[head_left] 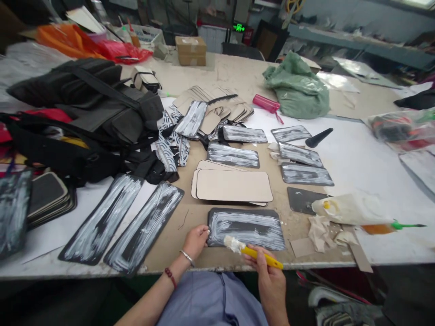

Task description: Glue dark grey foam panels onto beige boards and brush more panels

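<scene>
A dark rectangular panel (pixel 246 226) streaked with white paste lies flat at the table's front edge. My left hand (pixel 197 241) pinches its left edge between thumb and fingers. In my right hand (pixel 268 269) is a paintbrush (pixel 260 256) with a yellow handle, its bristles clotted with white paste over the panel's lower part. Just behind the panel sits a small stack of beige, dark-edged panels (pixel 234 184). Two longer paste-streaked panels (pixel 144 226) lie to the left of my left hand, and more streaked panels (pixel 306 174) are spread behind and to the right.
Black bags (pixel 112 104) are heaped at the left. A white plastic bottle (pixel 353 208) lies on its side at the right, with crumpled paper (pixel 321 233) beside it. Farther back are fanned beige panels (pixel 234 106), a green bag (pixel 295 86) and a cardboard box (pixel 190 50).
</scene>
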`<state>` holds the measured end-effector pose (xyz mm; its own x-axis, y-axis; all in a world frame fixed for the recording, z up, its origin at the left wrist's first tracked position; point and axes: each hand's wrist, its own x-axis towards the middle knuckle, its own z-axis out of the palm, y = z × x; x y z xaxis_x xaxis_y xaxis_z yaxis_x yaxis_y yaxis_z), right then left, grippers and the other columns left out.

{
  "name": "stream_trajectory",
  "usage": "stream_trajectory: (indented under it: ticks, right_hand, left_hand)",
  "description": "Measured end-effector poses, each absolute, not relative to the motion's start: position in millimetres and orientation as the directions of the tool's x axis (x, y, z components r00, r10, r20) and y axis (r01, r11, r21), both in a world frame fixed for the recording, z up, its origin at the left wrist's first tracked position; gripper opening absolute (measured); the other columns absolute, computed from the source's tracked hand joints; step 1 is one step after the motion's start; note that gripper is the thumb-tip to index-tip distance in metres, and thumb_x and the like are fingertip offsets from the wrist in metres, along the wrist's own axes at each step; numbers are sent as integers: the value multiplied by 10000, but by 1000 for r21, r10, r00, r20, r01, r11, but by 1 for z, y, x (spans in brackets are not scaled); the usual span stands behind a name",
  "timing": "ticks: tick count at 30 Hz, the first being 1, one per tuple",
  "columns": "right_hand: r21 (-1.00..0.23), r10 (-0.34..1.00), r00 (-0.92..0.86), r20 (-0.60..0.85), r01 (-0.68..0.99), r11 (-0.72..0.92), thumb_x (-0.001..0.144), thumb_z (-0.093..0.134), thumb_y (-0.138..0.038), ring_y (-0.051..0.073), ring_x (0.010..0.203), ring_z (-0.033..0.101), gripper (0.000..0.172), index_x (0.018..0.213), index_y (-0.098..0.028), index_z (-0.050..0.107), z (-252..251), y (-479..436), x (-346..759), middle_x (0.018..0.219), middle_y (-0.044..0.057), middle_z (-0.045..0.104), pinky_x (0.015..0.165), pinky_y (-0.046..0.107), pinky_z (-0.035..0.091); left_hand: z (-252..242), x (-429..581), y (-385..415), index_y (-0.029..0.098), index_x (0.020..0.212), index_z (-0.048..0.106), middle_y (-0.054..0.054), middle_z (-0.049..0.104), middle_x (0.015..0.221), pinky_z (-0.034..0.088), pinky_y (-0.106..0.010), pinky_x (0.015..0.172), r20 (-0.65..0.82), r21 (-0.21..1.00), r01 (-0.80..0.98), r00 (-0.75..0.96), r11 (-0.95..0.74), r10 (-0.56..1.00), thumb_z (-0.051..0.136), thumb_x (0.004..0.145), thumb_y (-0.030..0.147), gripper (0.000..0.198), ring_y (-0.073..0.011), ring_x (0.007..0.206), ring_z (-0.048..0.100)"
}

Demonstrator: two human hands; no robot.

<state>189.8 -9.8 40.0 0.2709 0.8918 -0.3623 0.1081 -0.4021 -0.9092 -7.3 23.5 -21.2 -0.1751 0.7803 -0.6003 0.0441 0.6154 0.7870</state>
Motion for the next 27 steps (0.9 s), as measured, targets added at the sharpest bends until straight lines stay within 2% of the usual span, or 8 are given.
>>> stream_trajectory:
  ticks: [3,5,12,16,23,27]
  right_hand:
    - [-910,907,141,-397,65,-409,740,530,-538,209,703,647,407,875,-163,611,37,-5,169,929,97,666,671,341,542]
    - [-910,907,153,-393,76,-407,736,527,-548,213,708,649,424,872,-154,607,31,1,169,915,99,668,684,347,540]
    - [-909,788,537,-302,87,-407,676,567,-587,216,694,651,486,863,-141,605,25,16,282,824,83,685,706,348,537]
    - [-920,710,656,-255,62,-388,634,608,-589,213,667,651,496,852,-144,601,33,17,324,799,76,686,692,340,541]
    - [-953,835,478,-272,-15,-302,671,585,-563,207,708,651,461,861,-144,592,34,54,277,840,78,678,691,327,542]
    - [-948,781,565,-265,-5,-318,618,575,-627,207,653,648,512,807,-152,578,25,74,289,766,69,672,660,330,544]
  left_hand:
    - [-19,-7,23,165,623,554,38,512,498,388,-227,414,-595,791,47,-176,611,784,483,582,344,197,-109,410,465]
    - [-18,-8,23,168,627,554,36,521,505,395,-231,425,-585,797,57,-175,601,792,490,572,370,218,-110,416,471]
    - [-17,-9,24,182,641,553,26,549,514,422,-270,438,-563,808,85,-181,583,807,522,530,484,323,-136,404,495]
    - [-18,-10,23,190,657,563,8,592,558,444,-284,459,-562,801,121,-183,586,807,516,522,517,357,-154,444,519]
    - [-19,-12,23,191,691,579,6,605,553,454,-298,491,-548,798,178,-185,576,816,498,533,528,380,-161,438,520]
    - [-25,-15,19,196,704,589,-3,626,579,474,-301,503,-536,804,192,-177,563,826,503,538,539,391,-182,493,555]
